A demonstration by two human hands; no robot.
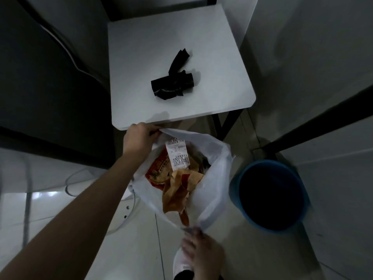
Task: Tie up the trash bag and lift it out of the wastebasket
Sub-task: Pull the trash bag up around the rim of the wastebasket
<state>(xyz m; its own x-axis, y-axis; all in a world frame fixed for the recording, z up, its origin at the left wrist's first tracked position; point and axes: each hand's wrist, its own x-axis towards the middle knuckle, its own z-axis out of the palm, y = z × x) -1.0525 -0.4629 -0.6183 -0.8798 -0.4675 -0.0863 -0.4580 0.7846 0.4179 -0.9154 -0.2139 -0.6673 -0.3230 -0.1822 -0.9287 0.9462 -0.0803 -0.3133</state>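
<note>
A white translucent trash bag (214, 178) hangs open in mid-air, outside the blue wastebasket (240, 184), which stands to its right with a dark inside. Inside the bag I see a red snack wrapper, brown paper scraps and a white receipt (177, 154). My left hand (139, 138) grips the bag's far rim just below the table's front edge. My right hand (201, 253) pinches the near rim at the bottom of the view. The mouth of the bag is stretched wide between both hands and is untied.
A small white table (141, 57) stands right behind the bag, with a roll of black trash bags (173, 83) on it. Black table legs (224, 124) drop beside the wastebasket. A white shoe (181, 263) sits under my right hand. A pale cable (70, 178) lies on the tiled floor at left.
</note>
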